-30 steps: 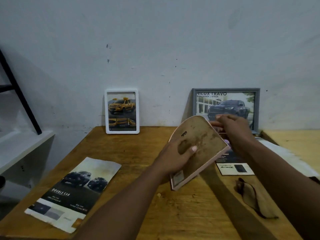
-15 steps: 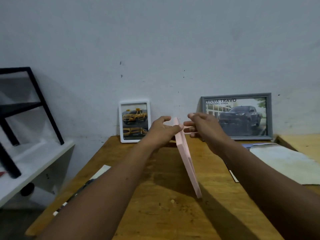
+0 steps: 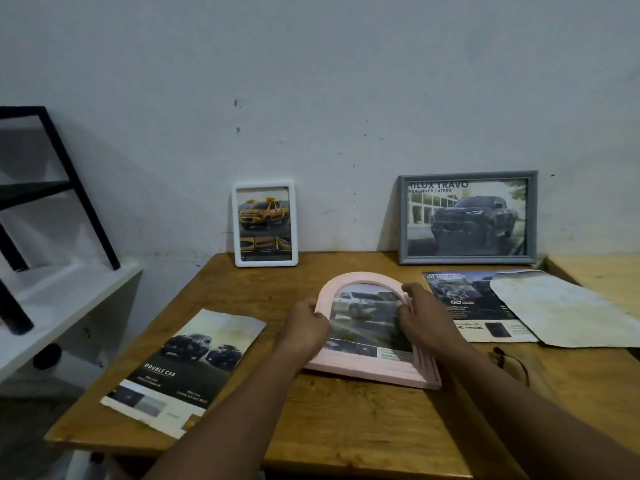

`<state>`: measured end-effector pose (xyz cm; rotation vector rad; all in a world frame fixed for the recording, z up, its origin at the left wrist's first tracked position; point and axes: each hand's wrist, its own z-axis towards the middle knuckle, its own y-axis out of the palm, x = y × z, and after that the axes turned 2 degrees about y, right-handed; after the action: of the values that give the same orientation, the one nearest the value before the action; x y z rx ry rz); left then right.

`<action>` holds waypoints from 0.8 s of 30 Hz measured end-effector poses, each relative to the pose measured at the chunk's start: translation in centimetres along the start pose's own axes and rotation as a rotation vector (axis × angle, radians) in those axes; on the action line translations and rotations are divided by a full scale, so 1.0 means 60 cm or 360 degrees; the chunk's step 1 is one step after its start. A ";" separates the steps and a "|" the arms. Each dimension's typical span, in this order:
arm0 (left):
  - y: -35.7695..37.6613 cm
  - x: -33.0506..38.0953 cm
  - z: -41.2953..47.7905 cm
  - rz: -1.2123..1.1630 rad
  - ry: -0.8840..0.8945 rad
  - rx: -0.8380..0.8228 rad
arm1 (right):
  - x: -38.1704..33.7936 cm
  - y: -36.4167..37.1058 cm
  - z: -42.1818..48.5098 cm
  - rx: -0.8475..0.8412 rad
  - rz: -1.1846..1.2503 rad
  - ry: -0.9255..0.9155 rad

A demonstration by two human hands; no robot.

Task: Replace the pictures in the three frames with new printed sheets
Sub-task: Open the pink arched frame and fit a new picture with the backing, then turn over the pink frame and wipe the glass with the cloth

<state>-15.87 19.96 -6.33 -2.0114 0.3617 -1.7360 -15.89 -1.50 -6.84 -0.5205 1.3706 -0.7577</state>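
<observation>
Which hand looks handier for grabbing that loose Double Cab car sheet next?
Probably the left hand: it grips the pink arched frame on the edge nearest the Double Cab printed sheet. The right hand would have to cross the frame.

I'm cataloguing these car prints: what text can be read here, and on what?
"HILUX TRAVO": picture in the grey frame, top left.
"PRERUNNER / 4TREX": same picture, line below.
"DOUBLE CAB": left sheet.
"4TREX": right sheet, bottom.
Too blurred to read: the right sheet's heading, the small print on both sheets, and the print in the pink frame and the white frame.
</observation>
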 end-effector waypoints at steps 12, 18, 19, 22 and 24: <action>0.030 -0.029 -0.020 0.1289 0.0607 0.0314 | 0.011 0.016 0.004 -0.0019 -0.0244 -0.0121; 0.029 -0.001 -0.020 0.1446 0.0969 0.0116 | 0.003 -0.016 -0.013 -0.0007 -0.0383 -0.0133; 0.033 0.002 -0.023 0.1393 0.0990 0.0067 | 0.004 -0.026 -0.018 0.0029 -0.0464 -0.0125; 0.054 0.006 -0.037 0.1260 0.1010 -0.0076 | 0.011 -0.065 -0.043 0.0093 -0.0633 -0.0033; 0.067 0.004 -0.047 0.1231 0.1002 -0.0135 | 0.018 -0.095 -0.064 0.0108 -0.0725 0.0049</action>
<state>-18.23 15.88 -7.85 -1.0576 1.2364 -1.7582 -20.64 -5.70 -4.01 -0.7825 1.2624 -1.1804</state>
